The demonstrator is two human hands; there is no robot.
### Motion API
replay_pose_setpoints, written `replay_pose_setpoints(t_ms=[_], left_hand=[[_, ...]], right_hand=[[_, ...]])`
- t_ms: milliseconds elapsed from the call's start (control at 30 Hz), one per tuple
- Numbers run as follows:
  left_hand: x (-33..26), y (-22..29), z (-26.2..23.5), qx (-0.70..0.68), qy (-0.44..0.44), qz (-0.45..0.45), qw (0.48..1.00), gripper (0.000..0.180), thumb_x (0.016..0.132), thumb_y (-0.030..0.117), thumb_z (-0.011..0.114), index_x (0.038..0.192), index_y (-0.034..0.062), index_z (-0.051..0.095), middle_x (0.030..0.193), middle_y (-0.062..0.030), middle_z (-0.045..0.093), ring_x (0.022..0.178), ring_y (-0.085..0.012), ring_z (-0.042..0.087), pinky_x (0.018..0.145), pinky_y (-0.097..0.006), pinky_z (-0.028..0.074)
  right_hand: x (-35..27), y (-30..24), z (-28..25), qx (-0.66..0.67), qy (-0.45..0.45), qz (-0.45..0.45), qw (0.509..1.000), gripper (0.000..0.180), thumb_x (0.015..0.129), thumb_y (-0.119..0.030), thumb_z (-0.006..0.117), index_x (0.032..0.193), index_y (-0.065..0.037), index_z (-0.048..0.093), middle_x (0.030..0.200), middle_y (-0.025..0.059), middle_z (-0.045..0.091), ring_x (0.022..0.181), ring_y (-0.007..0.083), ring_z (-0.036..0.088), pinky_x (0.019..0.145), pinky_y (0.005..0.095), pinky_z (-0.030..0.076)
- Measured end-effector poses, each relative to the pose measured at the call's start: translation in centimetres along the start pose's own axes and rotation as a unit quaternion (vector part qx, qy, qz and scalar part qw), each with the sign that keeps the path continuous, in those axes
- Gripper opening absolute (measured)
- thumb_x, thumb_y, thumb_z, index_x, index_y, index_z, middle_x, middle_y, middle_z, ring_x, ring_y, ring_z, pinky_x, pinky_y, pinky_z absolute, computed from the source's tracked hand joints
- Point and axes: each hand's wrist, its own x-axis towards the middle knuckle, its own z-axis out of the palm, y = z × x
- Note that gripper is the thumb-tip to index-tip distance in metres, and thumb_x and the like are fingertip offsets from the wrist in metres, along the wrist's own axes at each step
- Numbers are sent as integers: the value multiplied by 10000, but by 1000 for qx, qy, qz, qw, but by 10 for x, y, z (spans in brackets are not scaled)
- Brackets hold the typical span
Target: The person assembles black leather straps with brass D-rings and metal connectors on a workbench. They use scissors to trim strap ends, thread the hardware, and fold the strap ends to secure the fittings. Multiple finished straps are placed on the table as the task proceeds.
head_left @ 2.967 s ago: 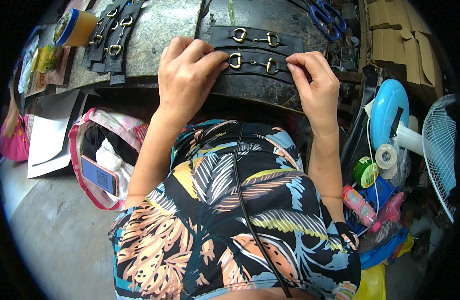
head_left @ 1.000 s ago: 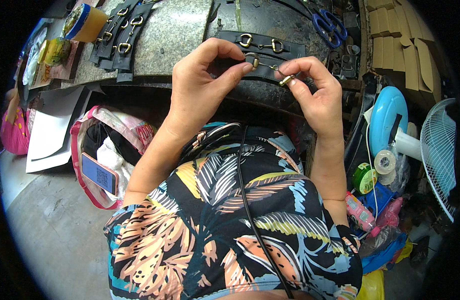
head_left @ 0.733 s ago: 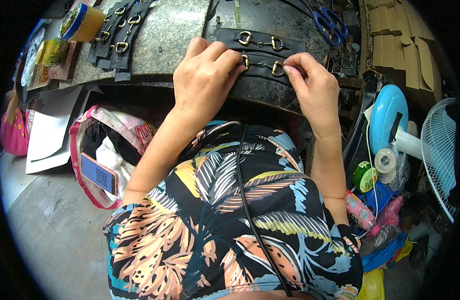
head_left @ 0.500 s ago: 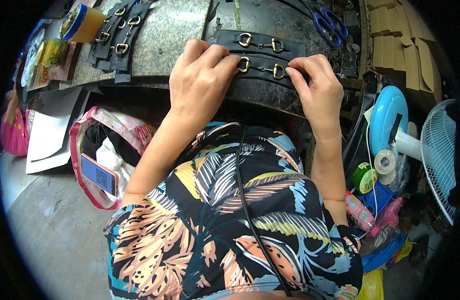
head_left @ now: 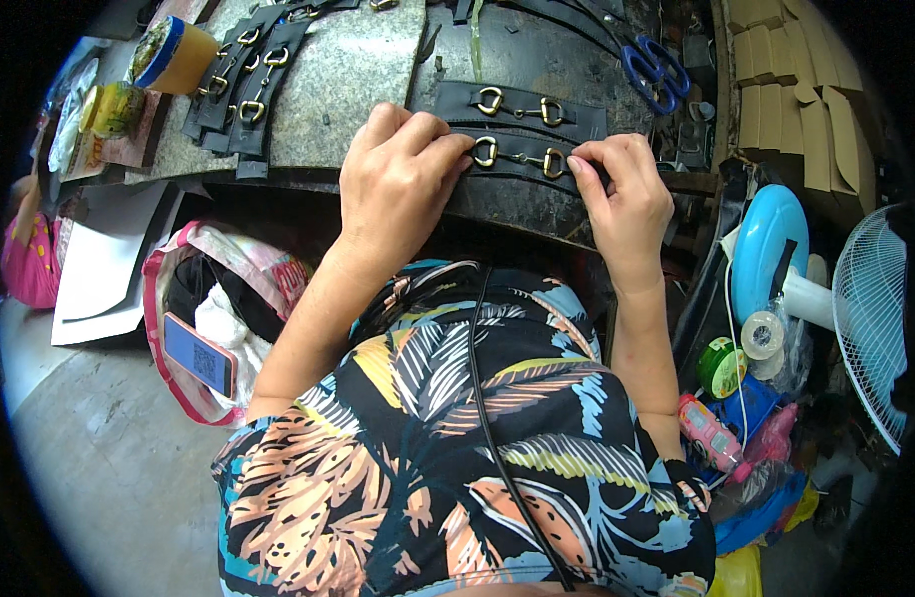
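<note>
Head view: left hand [head_left: 396, 184] and right hand [head_left: 626, 204] pinch the near strap [head_left: 520, 173], its metal link [head_left: 554, 163] laid across. The far strap [head_left: 523, 98] already bears one; fastening unclear

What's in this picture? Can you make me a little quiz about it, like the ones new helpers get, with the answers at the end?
1. Pick one: what colour are the scissors' handles?
a) red
b) blue
c) yellow

2. True or false: the left hand and the right hand are both at the black strap nearest the person.

3. Fill in the gap: the fan is on the person's ____ side.

Key: 1. b; 2. true; 3. right
</note>
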Motion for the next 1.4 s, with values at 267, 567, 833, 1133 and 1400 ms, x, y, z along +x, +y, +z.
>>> replay_pose_setpoints(t_ms=[267,567,833,1133,1400], left_hand=[[-1,-3,-4,3,1,-12,1000,250,737,120,823,978,104,759,958,-47,669,896,-269,589,789,-372,502],[-8,-2,-18,58,0,-30,998,272,727,136,806,994,116,759,972,-18,645,956,-258,567,828,-380,474],[-8,-3,-12,42,-11,-22,999,224,754,139,795,972,117,747,999,-33,646,967,-269,570,841,-389,477],[-9,-5,-15,59,36,-40,997,175,767,169,789,922,117,726,950,-25,639,924,-261,572,799,-394,454],[-3,8,-9,117,-24,-62,991,260,780,224,801,997,102,726,961,-49,615,954,-272,551,818,-387,460]], right_hand=[[-1,1,1,3,11,-10,1000,111,823,-128,799,886,-99,712,900,45,631,751,247,674,651,357,529],[-3,4,3,12,10,1,1000,100,827,-133,792,896,-112,722,906,53,637,770,251,675,671,358,531],[10,-18,-4,23,15,-54,998,227,792,-136,799,1011,-118,743,997,52,670,896,260,658,768,382,537],[17,-36,21,7,-60,-149,987,236,728,-153,822,943,-134,728,1012,15,645,974,248,602,806,392,491],[32,-2,7,-64,-7,-118,991,206,819,-226,794,992,-119,760,985,36,665,938,262,609,821,395,512]])
